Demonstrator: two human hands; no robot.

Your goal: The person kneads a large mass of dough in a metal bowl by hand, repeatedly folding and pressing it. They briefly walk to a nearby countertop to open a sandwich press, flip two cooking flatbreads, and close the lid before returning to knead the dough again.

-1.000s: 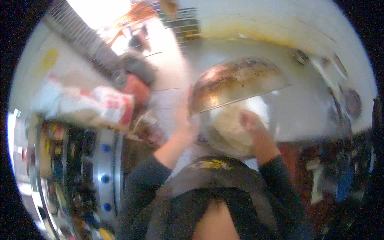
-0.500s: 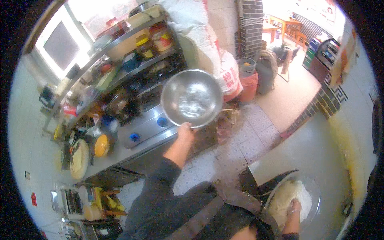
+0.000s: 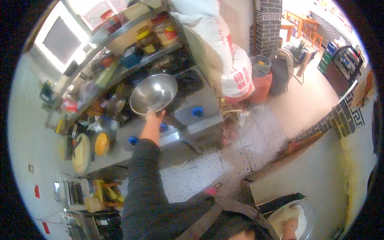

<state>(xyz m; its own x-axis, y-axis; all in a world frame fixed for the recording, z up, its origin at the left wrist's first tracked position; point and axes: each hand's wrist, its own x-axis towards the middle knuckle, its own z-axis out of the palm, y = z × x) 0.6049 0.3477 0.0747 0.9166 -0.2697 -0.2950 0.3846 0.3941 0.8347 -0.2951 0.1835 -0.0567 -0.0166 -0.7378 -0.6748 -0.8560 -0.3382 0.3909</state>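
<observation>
The left hand [image 3: 153, 117] is closed on the near rim of a shiny metal bowl [image 3: 155, 93], the thumb at the edge and the fingers curled by the rim. The bowl is held out at arm's length over the stove [image 3: 182, 126], its open side facing up and toward the wearer; whether its base touches anything, I cannot tell. The right hand [image 3: 290, 228] is down in pale flour [image 3: 278, 219] inside a large bowl [image 3: 309, 223] on the grey worktop [image 3: 316, 176]; how far its fingers are closed cannot be made out. Blue knobs [image 3: 197, 111] line the stove front. Beyond the metal bowl is a shelf with jars [image 3: 145, 40]; white sacks [image 3: 239, 78] stand past the stove's far end.
</observation>
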